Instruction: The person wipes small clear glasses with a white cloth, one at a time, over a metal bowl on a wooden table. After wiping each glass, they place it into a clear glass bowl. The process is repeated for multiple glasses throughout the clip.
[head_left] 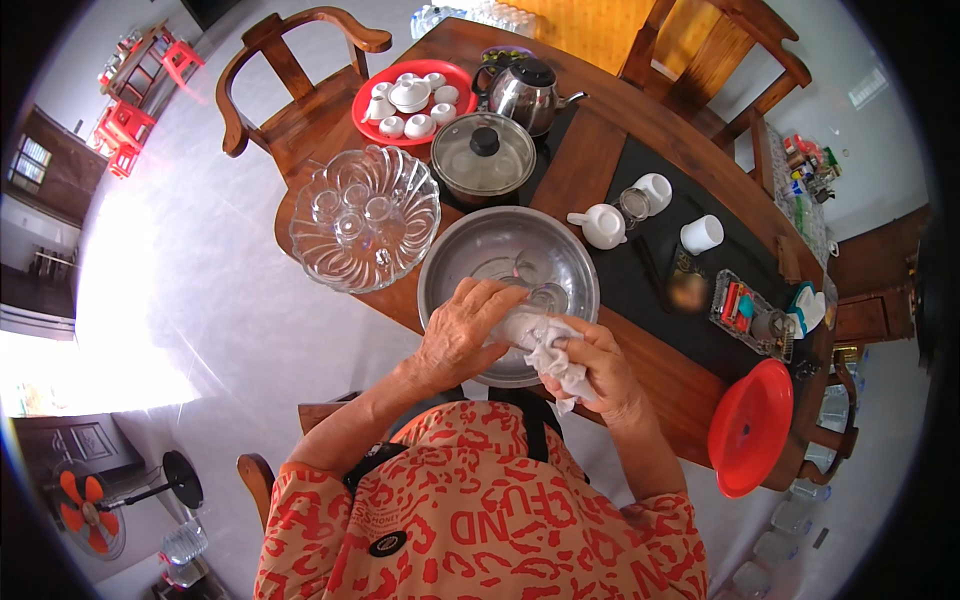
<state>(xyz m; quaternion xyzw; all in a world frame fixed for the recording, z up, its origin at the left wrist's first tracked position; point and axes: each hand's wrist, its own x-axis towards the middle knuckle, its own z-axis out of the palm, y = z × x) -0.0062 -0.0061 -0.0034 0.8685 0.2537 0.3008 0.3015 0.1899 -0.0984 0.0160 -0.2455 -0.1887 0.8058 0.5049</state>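
Note:
My left hand is curled round a small clear glass, tilted above the near part of a steel basin. A crumpled white cloth is gripped in my right hand. The cloth presses against the glass's right end, and I cannot tell how far it reaches inside. More clear glasses lie in the basin, partly hidden behind my left fingers. To the basin's left stands a scalloped glass bowl with several small glasses in it.
Behind the basin are a lidded pot, a steel kettle and a red tray of white cups. A white teapot, mugs and a glass tray sit rightward. A red basin rests near the table's right edge.

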